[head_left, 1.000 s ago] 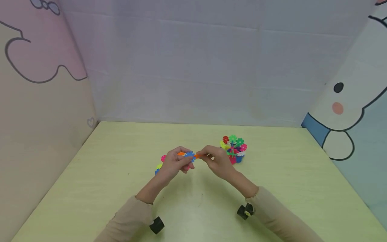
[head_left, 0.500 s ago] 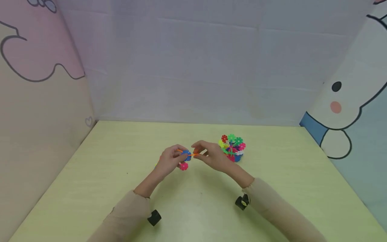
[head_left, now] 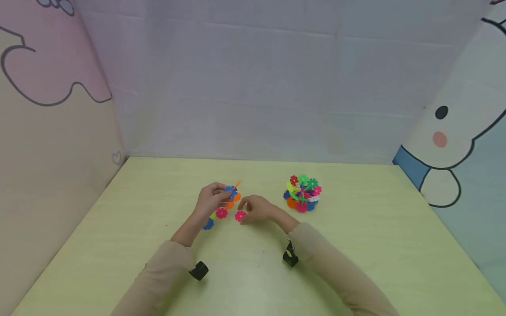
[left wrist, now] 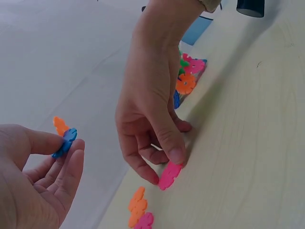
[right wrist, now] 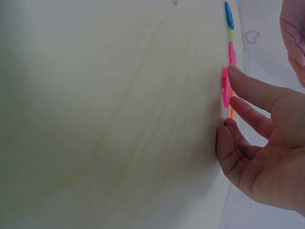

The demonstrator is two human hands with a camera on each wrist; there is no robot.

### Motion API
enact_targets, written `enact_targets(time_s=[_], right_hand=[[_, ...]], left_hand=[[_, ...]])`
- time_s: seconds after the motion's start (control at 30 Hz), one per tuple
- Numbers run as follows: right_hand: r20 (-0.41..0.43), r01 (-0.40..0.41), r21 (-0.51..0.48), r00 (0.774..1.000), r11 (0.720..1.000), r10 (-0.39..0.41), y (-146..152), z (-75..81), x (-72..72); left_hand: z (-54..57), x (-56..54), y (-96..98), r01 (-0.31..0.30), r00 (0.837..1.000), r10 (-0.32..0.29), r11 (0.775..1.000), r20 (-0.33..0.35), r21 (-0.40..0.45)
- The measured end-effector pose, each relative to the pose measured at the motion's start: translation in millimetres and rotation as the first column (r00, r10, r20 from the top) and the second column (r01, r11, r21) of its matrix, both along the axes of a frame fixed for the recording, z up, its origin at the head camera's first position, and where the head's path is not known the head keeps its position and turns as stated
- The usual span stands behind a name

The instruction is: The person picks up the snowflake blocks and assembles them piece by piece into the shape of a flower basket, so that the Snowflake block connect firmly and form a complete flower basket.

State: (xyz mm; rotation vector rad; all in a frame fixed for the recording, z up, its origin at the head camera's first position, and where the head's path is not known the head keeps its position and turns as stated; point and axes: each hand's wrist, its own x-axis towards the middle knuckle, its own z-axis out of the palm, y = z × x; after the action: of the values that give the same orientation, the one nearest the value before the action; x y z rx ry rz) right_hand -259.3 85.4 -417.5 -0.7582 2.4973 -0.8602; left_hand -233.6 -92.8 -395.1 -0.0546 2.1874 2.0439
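Note:
My left hand [head_left: 208, 200] pinches a blue snowflake disc [head_left: 231, 191] between thumb and fingers, raised off the table. An orange snowflake disc [left wrist: 60, 125] is slotted into the blue one and sticks out beyond it. Lower and to the right, the right hand [head_left: 258, 209] reaches down to the tabletop. Its thumb and forefinger hold a pink snowflake disc [left wrist: 170, 175] by the edges, the other fingers curled behind. In the right wrist view that pink disc stands close to the table surface, beside the fingertips.
Left of the right hand lies a row of loose discs: blue [head_left: 208, 224], pink [head_left: 222, 213], and orange [head_left: 229, 205] among them. A multicoloured cluster of joined discs [head_left: 302, 193] stands farther right on the pale table [head_left: 356, 228]. A white cloth wall [head_left: 253, 87] closes off the back.
The right hand has let go of the orange disc and come down to the pink one on the table. My left hand has moved left and up, turning the joined blue and orange discs.

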Motion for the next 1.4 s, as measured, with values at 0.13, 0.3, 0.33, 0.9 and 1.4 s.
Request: enact_targets(time_s=[0.13,0.3,0.33,0.9,1.4], right_hand=[[-0.018,-0.006,0.038,1.0,0.999,0.006,-3.0,-1.8,-1.0],[-0.064,-0.037,-0.012,0.997,0.999,0.036,-0.9,-2.5,3.0],[-0.076,-0.049,-0.024,0.996,0.999,0.047,0.9,-2.5,4.4],[0.184,0.392,-0.521,0.919,0.759,-0.348,39.0,56.5,-0.5],[0.06,0.259,-0.386,0.965,0.886,-0.256,38.5,61.1,-6.0]], left_hand=[[-0.5,1.8,4.9,0.02,1.0,-0.02,1.0,0.005,0.017],[1.9,5.1,9.7,0.028,0.999,-0.029,0.999,0.027,0.043],[2.3,6.0,10.4,0.026,0.999,-0.027,0.998,0.035,0.049],[2.4,14.6,26.7,0.041,0.996,-0.049,0.994,0.072,0.1],[-0.6,14.6,30.9,0.028,0.998,-0.031,0.997,0.048,0.07]])
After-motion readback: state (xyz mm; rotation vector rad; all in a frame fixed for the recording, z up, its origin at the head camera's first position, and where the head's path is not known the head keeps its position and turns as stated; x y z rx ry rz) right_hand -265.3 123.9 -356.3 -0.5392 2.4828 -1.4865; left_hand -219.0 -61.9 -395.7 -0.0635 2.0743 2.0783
